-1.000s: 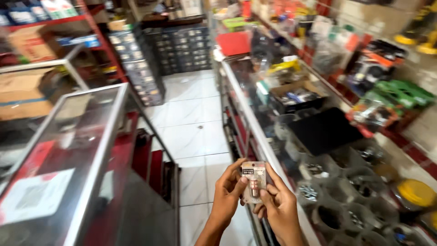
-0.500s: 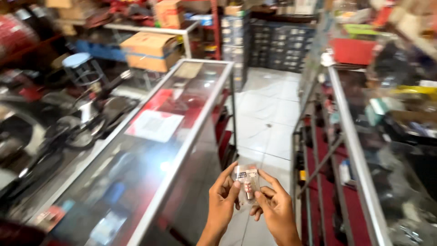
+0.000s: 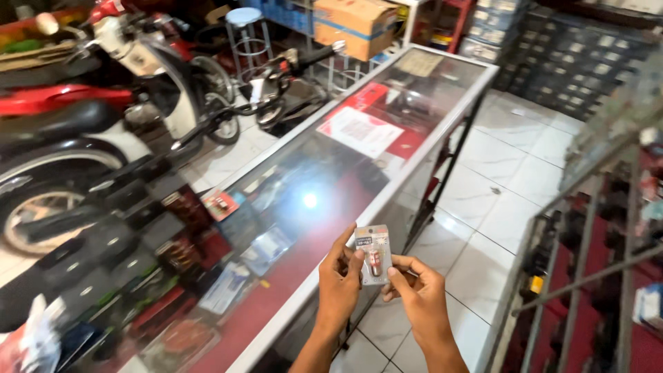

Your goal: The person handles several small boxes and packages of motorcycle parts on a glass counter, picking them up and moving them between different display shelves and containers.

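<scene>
A small clear blister pack [image 3: 373, 253] with a red-and-white card and a small bulb-like part inside is held upright between both hands. My left hand [image 3: 340, 283] pinches its left edge with thumb and fingers. My right hand [image 3: 418, 293] grips its lower right corner. Both hands hover just past the near right edge of a long glass display counter [image 3: 387, 200], above the white tiled floor [image 3: 514, 186].
The glass counter holds packaged parts and red paper sheets [image 3: 359, 128]. A motorcycle [image 3: 103, 110] stands at the left. A cardboard box [image 3: 356, 24] and a stool [image 3: 246, 21] are at the back. Drawer cabinets [image 3: 580, 55] line the far wall; a metal rack [image 3: 594, 255] is at right.
The view has swung left from the right-hand shelves to the glass counter and the motorcycle. Both hands still hold the blister pack in front of me.
</scene>
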